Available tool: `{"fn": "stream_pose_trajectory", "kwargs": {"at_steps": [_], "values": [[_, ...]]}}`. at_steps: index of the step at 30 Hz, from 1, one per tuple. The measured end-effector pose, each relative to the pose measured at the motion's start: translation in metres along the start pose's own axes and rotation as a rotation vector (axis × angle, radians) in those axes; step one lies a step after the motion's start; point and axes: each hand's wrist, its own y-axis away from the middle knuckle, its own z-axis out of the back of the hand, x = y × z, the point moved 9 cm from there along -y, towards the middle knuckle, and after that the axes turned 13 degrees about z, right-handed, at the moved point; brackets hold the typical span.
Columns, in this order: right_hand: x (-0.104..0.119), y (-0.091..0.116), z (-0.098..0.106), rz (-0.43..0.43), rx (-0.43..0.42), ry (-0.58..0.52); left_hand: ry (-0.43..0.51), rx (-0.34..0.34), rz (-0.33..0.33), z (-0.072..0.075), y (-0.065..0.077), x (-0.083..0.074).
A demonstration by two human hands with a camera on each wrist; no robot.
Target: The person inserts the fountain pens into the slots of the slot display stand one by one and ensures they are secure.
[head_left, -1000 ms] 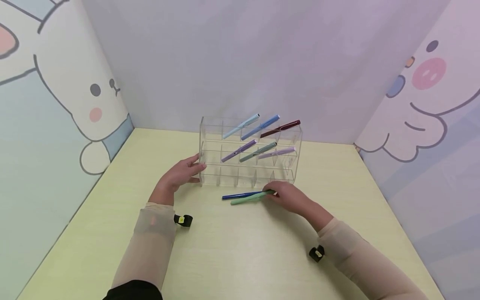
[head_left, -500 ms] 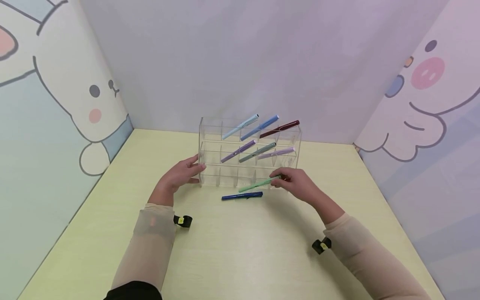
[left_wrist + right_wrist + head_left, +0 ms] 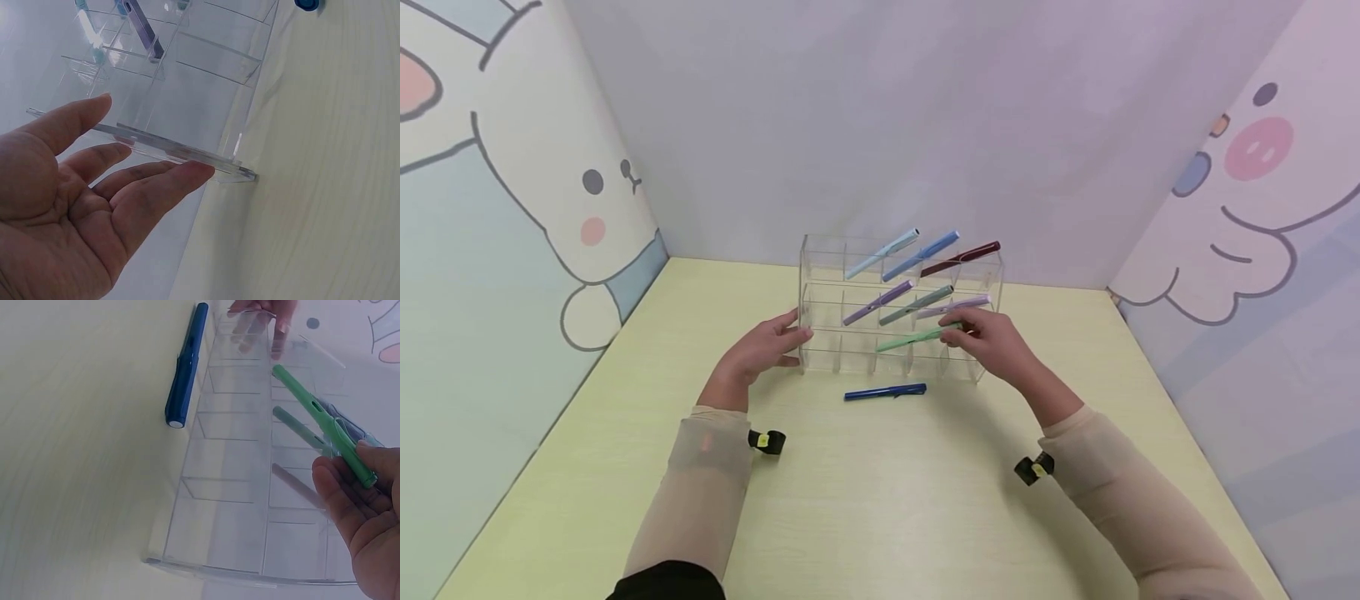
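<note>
A clear acrylic pen rack (image 3: 822, 354) with tiered compartments stands on the table. My left hand (image 3: 765, 343) rests against its left side; in the left wrist view the fingers (image 3: 165, 187) lie relaxed along the side panel. My right hand (image 3: 988, 337) pinches a light green pen (image 3: 906, 341) by one end, in front of the rack's lowest tier. In the right wrist view the same green pen (image 3: 322, 415) slants over the compartments, its clip end between thumb and fingers. A dark blue pen (image 3: 883, 392) lies on the table just before the rack.
Pale blue (image 3: 883, 252), blue (image 3: 921, 255) and dark red (image 3: 962, 257) pens lean in the top tier. Purple (image 3: 877, 302), grey-green (image 3: 917, 305) and lilac (image 3: 951, 307) pens lean in the middle tier. Cartoon-printed walls (image 3: 880, 125) enclose the table.
My right hand has lifted the green pen off the table from beside the dark blue pen and raised it to the rack's lowest tier. The left hand stays at the rack's side.
</note>
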Motion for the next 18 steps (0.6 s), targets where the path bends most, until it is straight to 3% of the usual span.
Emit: {"fn": "stream_pose_trajectory", "kwargs": {"at_steps": [18], "values": [[-0.004,-0.018,-0.032,0.003,0.069,0.015,0.007,0.01,0.032,-0.002,0.007,-0.004]]}}
